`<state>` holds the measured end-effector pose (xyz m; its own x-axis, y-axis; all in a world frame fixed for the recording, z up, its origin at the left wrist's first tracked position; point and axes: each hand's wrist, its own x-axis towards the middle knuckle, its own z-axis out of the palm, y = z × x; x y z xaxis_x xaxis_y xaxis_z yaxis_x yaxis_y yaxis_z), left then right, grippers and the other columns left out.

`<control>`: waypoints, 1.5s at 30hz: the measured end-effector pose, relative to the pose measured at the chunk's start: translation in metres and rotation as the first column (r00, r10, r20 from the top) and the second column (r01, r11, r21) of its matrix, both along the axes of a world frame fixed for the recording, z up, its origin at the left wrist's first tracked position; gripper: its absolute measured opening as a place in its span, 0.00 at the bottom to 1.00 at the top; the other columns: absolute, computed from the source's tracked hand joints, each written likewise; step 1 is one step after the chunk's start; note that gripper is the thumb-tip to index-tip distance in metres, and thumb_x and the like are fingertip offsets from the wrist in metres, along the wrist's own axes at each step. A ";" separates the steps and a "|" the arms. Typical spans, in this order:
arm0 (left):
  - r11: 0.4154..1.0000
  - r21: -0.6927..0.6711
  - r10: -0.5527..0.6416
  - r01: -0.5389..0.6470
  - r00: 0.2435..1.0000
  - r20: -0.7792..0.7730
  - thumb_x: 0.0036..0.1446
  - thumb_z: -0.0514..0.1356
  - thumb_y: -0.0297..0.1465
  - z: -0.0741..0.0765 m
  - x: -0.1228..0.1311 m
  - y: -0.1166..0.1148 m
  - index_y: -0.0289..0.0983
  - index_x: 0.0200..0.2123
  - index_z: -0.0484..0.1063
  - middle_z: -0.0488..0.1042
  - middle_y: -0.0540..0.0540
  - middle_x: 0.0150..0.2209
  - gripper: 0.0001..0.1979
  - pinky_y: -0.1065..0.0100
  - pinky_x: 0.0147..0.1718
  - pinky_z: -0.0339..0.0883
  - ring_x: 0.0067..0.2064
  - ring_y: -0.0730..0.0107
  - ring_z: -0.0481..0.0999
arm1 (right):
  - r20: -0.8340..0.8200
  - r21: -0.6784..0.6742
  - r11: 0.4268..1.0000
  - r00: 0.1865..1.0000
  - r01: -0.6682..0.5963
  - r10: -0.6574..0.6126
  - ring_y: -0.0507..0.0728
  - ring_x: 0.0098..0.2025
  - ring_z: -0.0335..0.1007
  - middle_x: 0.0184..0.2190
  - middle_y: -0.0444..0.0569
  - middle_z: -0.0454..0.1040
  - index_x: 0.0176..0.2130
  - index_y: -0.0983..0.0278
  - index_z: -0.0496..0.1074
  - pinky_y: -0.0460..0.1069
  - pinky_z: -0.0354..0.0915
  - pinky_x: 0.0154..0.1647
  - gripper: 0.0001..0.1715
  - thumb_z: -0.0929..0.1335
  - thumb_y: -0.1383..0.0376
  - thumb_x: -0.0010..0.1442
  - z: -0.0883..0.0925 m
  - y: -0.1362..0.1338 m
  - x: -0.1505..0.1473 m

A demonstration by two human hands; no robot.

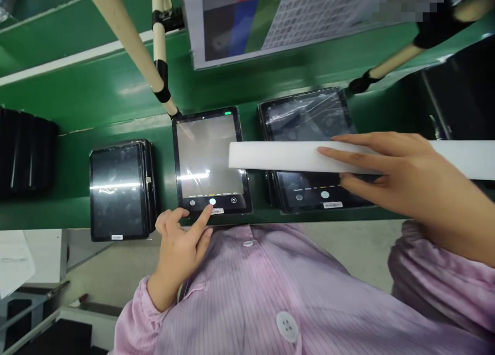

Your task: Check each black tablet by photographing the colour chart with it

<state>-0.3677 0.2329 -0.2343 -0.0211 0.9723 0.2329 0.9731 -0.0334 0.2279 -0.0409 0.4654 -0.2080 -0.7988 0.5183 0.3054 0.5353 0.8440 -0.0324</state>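
A lit tablet (pixel 209 154) with a camera screen lies in the middle of the green bench. My left hand (pixel 181 241) has its index fingertip at the round button on the lower edge of that screen, with its fingers apart. My right hand (pixel 394 169) grips a long white bar (pixel 286 156), held level. The bar's left end covers part of the lit tablet's right side. Behind and below the bar is a stack of tablets (pixel 309 117), the top one showing camera buttons along its lower edge. Part of that screen is hidden by the bar and hand.
At the left, another stack of tablets (pixel 119 190) has a dark top screen and overhangs the bench's front edge. A colour test chart (pixel 240 30) stands at the back, between beige pipes (pixel 127 40) with black joints. Black cases (pixel 27 154) sit far left.
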 end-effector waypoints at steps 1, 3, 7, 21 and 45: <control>1.000 0.016 -0.007 0.007 1.000 0.007 0.67 0.56 0.34 -0.002 -0.001 0.002 0.43 0.55 0.78 0.57 0.38 0.47 0.18 0.47 0.51 0.59 0.50 0.53 0.60 | 0.007 0.011 1.000 1.000 -0.006 0.006 0.66 0.43 0.78 0.51 0.59 0.77 0.55 0.60 0.73 0.60 0.72 0.40 0.19 0.67 0.66 0.65 0.001 0.000 0.000; 1.000 0.008 -0.021 0.021 1.000 -0.007 0.67 0.56 0.35 -0.006 -0.003 0.005 0.44 0.56 0.78 0.58 0.38 0.47 0.18 0.47 0.51 0.59 0.49 0.53 0.60 | 0.015 0.020 1.000 1.000 -0.012 0.012 0.66 0.43 0.78 0.51 0.59 0.77 0.59 0.57 0.70 0.60 0.71 0.40 0.23 0.67 0.67 0.65 0.002 -0.001 0.000; 0.997 0.030 -0.072 0.072 0.997 0.004 0.67 0.55 0.37 -0.008 -0.008 0.007 0.44 0.58 0.76 0.60 0.39 0.46 0.19 0.46 0.53 0.57 0.48 0.54 0.60 | 0.021 0.022 1.000 1.000 0.001 -0.001 0.69 0.44 0.77 0.51 0.60 0.76 0.68 0.50 0.60 0.62 0.71 0.41 0.36 0.67 0.67 0.65 0.002 -0.005 0.000; 0.909 0.216 -0.372 0.356 0.927 0.039 0.65 0.59 0.31 0.018 0.043 0.049 0.39 0.51 0.78 0.63 0.43 0.42 0.14 0.57 0.48 0.64 0.45 0.61 0.65 | -0.019 -0.049 0.993 0.994 0.106 -0.107 0.67 0.44 0.76 0.52 0.63 0.75 0.59 0.61 0.73 0.61 0.73 0.42 0.24 0.67 0.65 0.64 -0.009 -0.013 0.048; 0.885 0.007 -0.463 0.466 0.882 -0.087 0.66 0.56 0.34 0.028 0.117 0.091 0.41 0.60 0.73 0.63 0.37 0.47 0.20 0.48 0.49 0.61 0.47 0.53 0.61 | -0.070 -0.001 0.819 0.817 0.573 -0.572 0.66 0.39 0.76 0.45 0.63 0.79 0.51 0.69 0.80 0.59 0.72 0.37 0.22 0.66 0.61 0.63 -0.011 -0.069 0.135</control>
<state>-0.2508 0.3240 -0.2060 0.4514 0.8591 0.2411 0.8594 -0.4913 0.1416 0.0945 0.3967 -0.2193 -0.3380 0.8696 0.3599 0.9196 0.3865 -0.0703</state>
